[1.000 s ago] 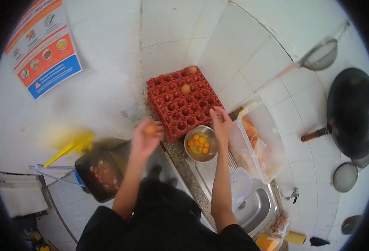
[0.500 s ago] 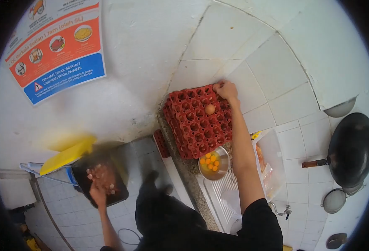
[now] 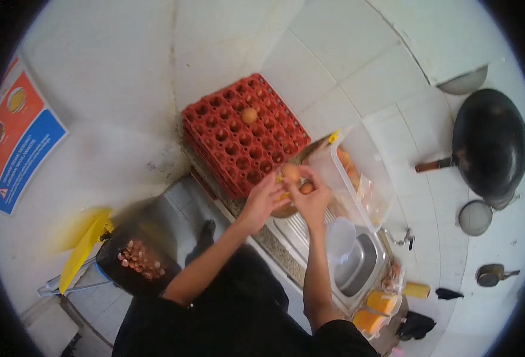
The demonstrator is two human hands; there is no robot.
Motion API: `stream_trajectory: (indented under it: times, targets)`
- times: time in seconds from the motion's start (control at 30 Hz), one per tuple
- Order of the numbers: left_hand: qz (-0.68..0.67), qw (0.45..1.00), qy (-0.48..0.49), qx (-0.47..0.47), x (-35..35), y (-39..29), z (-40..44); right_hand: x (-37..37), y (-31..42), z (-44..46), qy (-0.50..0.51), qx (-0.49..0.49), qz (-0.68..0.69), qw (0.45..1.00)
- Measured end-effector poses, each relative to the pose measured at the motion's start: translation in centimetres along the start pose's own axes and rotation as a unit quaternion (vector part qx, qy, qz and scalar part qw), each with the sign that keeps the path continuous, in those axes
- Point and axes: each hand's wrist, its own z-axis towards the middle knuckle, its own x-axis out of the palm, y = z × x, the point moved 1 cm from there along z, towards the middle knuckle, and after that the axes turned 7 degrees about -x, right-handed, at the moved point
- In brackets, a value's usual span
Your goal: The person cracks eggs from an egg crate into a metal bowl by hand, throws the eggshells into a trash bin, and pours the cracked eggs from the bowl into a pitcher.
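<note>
The upper egg point(image 3: 290, 173) sits at the fingers of both hands, above the metal bowl point(image 3: 283, 211). The right hand point(image 3: 312, 199) grips the lower egg point(image 3: 306, 188); whether the left hand point(image 3: 265, 196) grips the upper one, I cannot tell. The hands, just now apart at the far tray corner and the shells point(image 3: 140, 259), have met, so fresh eggs appear in hand. That corner's egg is gone from the red trays point(image 3: 203, 146); one egg point(image 3: 249, 115) remains on top. The trays' near corner and the clear box point(image 3: 387, 184) crowd the hands; leftward, past the surface point(image 3: 276, 252), a floor gap leads to the black bin point(image 3: 112, 273).
</note>
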Motion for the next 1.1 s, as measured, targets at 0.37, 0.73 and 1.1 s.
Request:
stream_trajectory:
  times: [0.37, 0.73, 1.1]
  targets:
    - [-0.015, 0.987, -0.123, -0.102, -6.4, 10.4, 8.9, 3.6, -10.8, -6.5, -0.273, -0.008, 0.008, 0.962]
    - [0.036, 0.993, -0.113, -0.028, -8.6, 11.6, 11.2, 4.2, -16.4, -6.6, -0.197, 0.177, 0.225, 0.938]
    - [0.008, 0.994, -0.106, -0.026, -9.2, 12.0, 12.0, 6.3, -17.4, -6.2, -0.216, 0.176, 0.275, 0.920]
